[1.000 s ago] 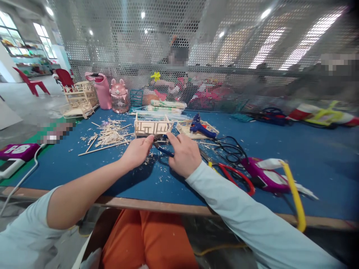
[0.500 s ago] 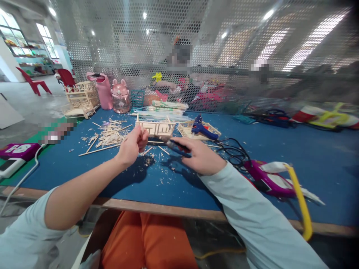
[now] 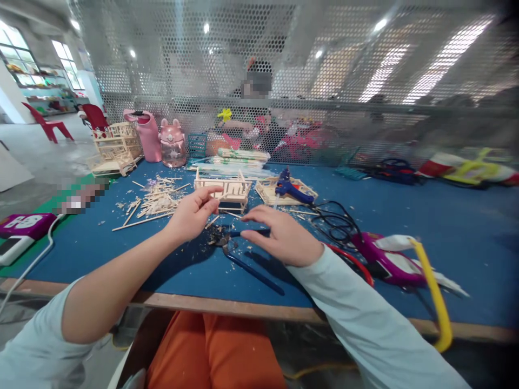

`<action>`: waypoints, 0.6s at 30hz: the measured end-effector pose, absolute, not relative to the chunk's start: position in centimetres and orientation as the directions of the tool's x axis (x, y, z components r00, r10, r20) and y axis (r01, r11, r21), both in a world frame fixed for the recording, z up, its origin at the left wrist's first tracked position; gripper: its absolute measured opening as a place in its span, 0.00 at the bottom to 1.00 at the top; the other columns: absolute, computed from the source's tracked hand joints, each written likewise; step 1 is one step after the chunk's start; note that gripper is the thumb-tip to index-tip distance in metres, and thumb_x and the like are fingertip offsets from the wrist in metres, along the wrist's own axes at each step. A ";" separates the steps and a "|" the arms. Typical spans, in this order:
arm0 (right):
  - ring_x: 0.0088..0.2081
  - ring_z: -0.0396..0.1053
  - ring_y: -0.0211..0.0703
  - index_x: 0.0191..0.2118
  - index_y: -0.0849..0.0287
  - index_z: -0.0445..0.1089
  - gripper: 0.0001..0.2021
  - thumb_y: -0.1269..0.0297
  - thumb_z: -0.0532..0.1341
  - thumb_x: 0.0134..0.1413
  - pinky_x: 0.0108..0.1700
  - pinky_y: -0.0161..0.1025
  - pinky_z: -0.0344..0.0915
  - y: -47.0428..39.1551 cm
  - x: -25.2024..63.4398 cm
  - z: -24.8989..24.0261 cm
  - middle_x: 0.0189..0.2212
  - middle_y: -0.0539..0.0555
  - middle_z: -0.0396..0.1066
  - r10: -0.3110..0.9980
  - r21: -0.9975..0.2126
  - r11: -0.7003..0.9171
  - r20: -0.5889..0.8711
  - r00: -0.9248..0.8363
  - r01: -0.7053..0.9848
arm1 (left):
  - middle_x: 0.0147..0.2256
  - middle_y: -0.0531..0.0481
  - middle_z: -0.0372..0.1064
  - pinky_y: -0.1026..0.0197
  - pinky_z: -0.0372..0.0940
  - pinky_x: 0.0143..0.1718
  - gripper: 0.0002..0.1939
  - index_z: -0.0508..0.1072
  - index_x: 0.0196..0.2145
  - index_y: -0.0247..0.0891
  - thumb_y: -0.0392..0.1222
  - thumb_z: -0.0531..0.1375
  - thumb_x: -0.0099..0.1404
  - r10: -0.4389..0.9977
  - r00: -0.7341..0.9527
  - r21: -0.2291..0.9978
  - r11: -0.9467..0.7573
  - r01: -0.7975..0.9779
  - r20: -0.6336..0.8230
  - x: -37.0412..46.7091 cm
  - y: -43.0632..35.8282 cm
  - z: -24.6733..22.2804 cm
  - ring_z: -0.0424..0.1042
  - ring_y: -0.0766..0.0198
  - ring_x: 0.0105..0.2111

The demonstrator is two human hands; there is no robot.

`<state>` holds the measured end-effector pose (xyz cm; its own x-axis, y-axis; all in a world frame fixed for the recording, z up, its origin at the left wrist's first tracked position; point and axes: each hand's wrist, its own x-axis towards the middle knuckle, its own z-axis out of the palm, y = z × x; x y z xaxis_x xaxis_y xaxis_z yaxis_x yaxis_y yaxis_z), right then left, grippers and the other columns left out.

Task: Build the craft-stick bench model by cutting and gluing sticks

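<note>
My left hand [image 3: 195, 212] is in front of a small pale wooden stick model [image 3: 237, 189] and hides part of it. Its fingers are slightly apart, with nothing visible between them; contact with the model is unclear. My right hand [image 3: 284, 232] is empty, thumb and fingers spread, just above a pair of cutting pliers [image 3: 255, 274]. Those pliers lie on the blue tabletop with dark jaws and blue handles splayed, one handle partly behind my right hand. Behind, a blue glue gun [image 3: 294, 190] rests on a second wooden stick frame [image 3: 264, 192].
Loose wooden sticks [image 3: 156, 200] and scraps lie left of the model. A larger stick structure [image 3: 115, 151], pink bottle [image 3: 149, 138] and clear-bodied bottle [image 3: 173, 148] stand at back left. Black cable [image 3: 338, 229] runs toward a purple power strip [image 3: 399, 265] at right. Perforated metal screen [image 3: 203, 81] borders the back.
The pliers have left my right hand and now lie on the table with handles spread. My right hand's fingers have opened. My left hand's pinch has loosened, and the model sits lower.
</note>
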<state>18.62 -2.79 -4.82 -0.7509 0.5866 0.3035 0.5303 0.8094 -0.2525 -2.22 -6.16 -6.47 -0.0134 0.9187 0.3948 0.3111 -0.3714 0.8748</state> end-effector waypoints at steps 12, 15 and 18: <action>0.36 0.74 0.55 0.41 0.57 0.70 0.14 0.59 0.57 0.49 0.36 0.48 0.68 -4.0 30.7 -7.6 0.38 0.60 0.76 0.847 -0.017 0.504 0.209 -0.490 0.864 | 0.23 0.53 0.68 0.70 0.54 0.21 0.06 0.64 0.31 0.35 0.35 0.52 0.66 0.995 -0.029 0.995 -0.093 -0.034 0.092 0.3 -6.2 -6.0 0.62 0.74 0.20; 0.35 0.74 0.56 0.45 0.58 0.69 0.17 0.61 0.57 0.48 0.35 0.47 0.68 -4.4 30.4 -7.0 0.37 0.60 0.76 0.887 -0.034 0.449 0.139 -0.441 0.893 | 0.23 0.53 0.69 0.69 0.54 0.21 0.07 0.62 0.29 0.36 0.36 0.53 0.66 0.998 0.021 0.999 -0.051 0.001 0.051 1.4 -5.6 -5.7 0.61 0.74 0.19; 0.23 0.71 0.53 0.47 0.57 0.69 0.20 0.66 0.60 0.43 0.24 0.43 0.63 -5.2 30.4 -6.1 0.24 0.57 0.74 0.926 -0.058 0.344 0.184 -0.329 0.937 | 0.25 0.52 0.70 0.70 0.54 0.21 0.08 0.62 0.27 0.35 0.36 0.53 0.65 0.997 0.072 0.999 -0.035 0.031 0.033 2.1 -5.1 -5.8 0.62 0.74 0.21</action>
<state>30.44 -5.17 -6.06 -0.3288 0.9263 0.1842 0.9371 0.3441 -0.0579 2.10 -5.14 -5.77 0.0716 0.9969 0.0328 0.0309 -0.0351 0.9989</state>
